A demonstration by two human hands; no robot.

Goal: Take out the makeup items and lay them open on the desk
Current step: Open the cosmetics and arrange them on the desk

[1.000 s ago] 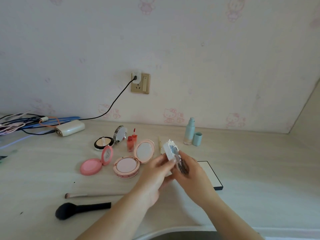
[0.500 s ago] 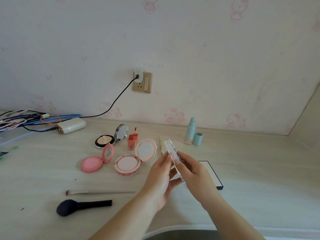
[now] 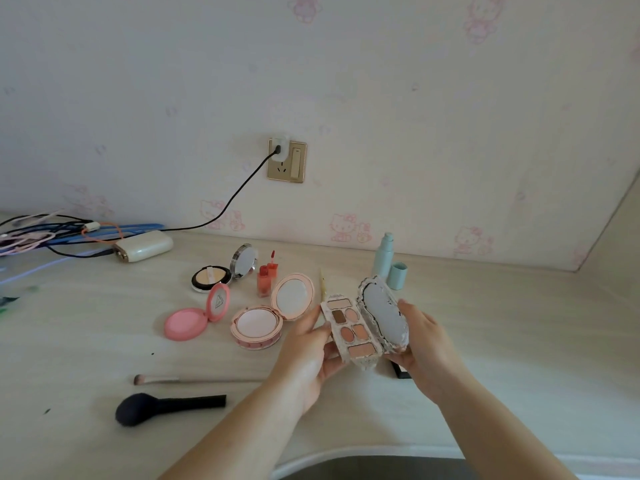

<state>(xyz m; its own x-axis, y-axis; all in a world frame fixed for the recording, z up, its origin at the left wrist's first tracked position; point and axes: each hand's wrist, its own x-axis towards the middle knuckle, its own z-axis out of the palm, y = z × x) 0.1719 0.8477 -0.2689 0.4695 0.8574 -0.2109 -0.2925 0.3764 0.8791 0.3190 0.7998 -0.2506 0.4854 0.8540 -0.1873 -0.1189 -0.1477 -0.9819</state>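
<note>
Holding an open eyeshadow palette (image 3: 355,329) above the desk (image 3: 502,327), both hands gripped its outer edges — left hand (image 3: 308,355) on the pan side, right hand (image 3: 424,344) on the mirrored lid (image 3: 384,313), which stood folded back wide. Pans showed beige, brown and peach shades. A dark flat case (image 3: 401,372) lay on the desk just under the right hand, mostly hidden.

Left of the hands sat a pink cushion compact (image 3: 263,320), open, lid up; further left a coral blush compact (image 3: 195,315), also open. Behind these — a black-rimmed powder compact (image 3: 212,278) with its round mirror raised, and a red lip tint (image 3: 266,278) with its wand out. A pale blue bottle (image 3: 383,256) stood near the wall, its cap (image 3: 397,275) beside it.

Nearer the desk's front edge lay a thin brush (image 3: 194,379) and a black powder brush (image 3: 162,407). A white power bank (image 3: 143,245) and tangled cables (image 3: 45,233) sat far left.
</note>
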